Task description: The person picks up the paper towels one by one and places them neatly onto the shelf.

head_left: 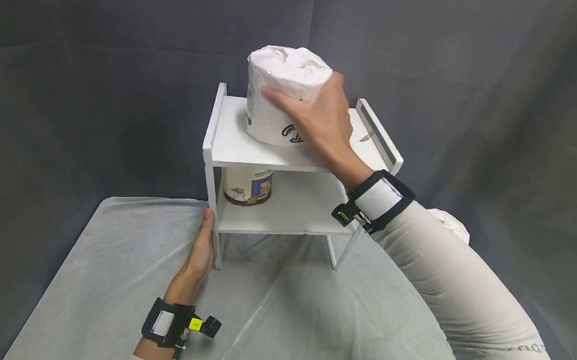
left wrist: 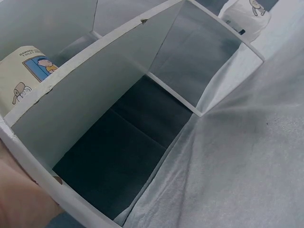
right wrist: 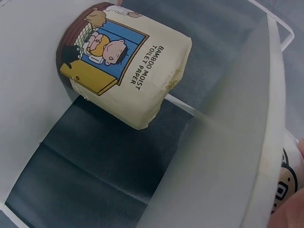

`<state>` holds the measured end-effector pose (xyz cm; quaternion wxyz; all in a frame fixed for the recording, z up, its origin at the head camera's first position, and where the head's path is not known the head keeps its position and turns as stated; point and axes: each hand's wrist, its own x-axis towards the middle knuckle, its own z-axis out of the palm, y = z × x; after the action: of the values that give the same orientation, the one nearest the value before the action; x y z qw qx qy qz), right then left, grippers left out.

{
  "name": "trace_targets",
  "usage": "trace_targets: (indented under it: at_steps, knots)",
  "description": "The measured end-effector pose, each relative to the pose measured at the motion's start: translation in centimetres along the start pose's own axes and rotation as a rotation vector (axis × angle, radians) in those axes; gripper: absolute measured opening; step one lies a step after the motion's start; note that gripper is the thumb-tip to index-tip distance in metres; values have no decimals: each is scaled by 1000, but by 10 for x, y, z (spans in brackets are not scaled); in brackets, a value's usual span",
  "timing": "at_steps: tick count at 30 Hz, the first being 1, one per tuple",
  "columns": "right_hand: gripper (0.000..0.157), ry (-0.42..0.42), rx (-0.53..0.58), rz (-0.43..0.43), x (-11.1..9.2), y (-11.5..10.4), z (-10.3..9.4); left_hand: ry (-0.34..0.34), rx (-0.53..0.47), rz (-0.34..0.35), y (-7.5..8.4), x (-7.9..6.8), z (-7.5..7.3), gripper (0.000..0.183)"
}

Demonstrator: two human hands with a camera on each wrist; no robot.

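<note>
One white roll is sitting on, or just over, the white rack's upper shelf, the right grip curling half closed around it. The left grip is touching the rack's left side; its fingers are hiding, so their closure I cannot tell. Below, a cream roll is standing.

Right hand gripped a white roll at the upper shelf of a rack. Left hand touched the rack's left leg.

Right grip curled high, left grip low
</note>
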<state>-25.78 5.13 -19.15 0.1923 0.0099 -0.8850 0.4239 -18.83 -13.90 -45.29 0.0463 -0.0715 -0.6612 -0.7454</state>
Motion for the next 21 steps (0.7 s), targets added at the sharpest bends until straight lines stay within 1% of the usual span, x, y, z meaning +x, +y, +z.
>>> trace_targets:
  at_steps: [6, 12, 16, 21]
  knots:
    - [112, 12, -25, 7, 3, -7, 9, 2, 12, -13, 1, 0, 0, 82]
    - [113, -1, -46, 10, 4, -10, 12, 4, 17, -4, 0, -1, -1, 81]
    - [112, -13, -14, -10, 3, -8, 10, 2, 22, -13, 0, -1, -2, 82]
    - [109, -34, 65, -74, 2, -4, 7, 10, 19, -19, 0, -1, -2, 83]
